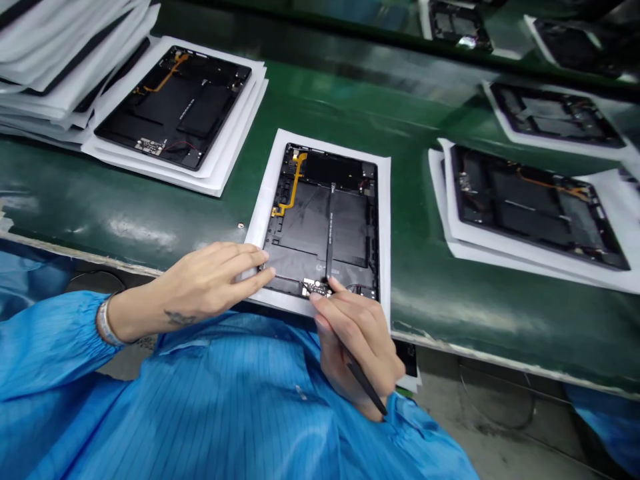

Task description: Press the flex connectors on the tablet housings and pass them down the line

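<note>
A black tablet housing [300,233] lies open side up on a white sheet [384,200], at the front edge of the green bench. An orange flex cable [295,187] runs down its upper left, and a small circuit board [315,287] sits at its bottom edge. My left hand [215,277] rests with fingers stretched out at the housing's lower left edge, holding nothing. Closed over the bottom edge beside the small board, my right hand [355,333] grips slim black tweezers [367,387]. Their tips are mostly hidden by my fingers.
Another tablet housing [175,107] lies on layered white sheets at the left, beside a tall stack of sheets and housings [65,60]. More housings on sheets lie at the right, one nearby [535,207] and several farther back. The green bench [420,287] has a worn front edge.
</note>
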Motion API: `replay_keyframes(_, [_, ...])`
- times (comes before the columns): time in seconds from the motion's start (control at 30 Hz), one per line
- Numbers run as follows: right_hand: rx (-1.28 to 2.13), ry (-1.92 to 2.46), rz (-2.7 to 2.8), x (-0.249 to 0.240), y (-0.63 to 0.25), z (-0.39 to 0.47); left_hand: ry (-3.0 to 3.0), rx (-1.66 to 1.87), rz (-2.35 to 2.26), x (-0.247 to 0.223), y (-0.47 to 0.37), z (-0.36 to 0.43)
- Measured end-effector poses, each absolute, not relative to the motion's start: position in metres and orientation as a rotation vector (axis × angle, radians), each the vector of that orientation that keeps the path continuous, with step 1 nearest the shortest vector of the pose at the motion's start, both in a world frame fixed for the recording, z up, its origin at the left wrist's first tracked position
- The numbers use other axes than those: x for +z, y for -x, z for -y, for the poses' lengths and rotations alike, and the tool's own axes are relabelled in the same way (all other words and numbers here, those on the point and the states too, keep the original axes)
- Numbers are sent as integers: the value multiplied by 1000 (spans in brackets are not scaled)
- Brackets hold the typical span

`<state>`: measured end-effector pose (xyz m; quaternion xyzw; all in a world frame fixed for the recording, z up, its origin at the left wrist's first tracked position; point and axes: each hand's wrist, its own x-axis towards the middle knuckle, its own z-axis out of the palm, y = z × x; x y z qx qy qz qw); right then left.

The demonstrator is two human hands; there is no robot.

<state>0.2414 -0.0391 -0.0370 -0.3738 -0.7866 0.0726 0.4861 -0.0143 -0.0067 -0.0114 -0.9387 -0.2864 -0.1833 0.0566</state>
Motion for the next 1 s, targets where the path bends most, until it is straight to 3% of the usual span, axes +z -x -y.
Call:
replay_keyframes(0.23, [685, 874, 1930, -3, -225, 8, 2807, -335, 839, -2, 1, 5])
replay_keyframes(0.63, [753, 848, 2012, -1, -222, 5, 2772, -356, 834, 2, -4, 7])
replay_keyframes(0.87, [747, 811, 2089, -1, -227, 4, 2874, -662, 777, -12, 19, 7])
replay_keyframes(1.0, [707, 866, 2076, 2, -245, 8, 2871, -575, 826, -8, 20, 6])
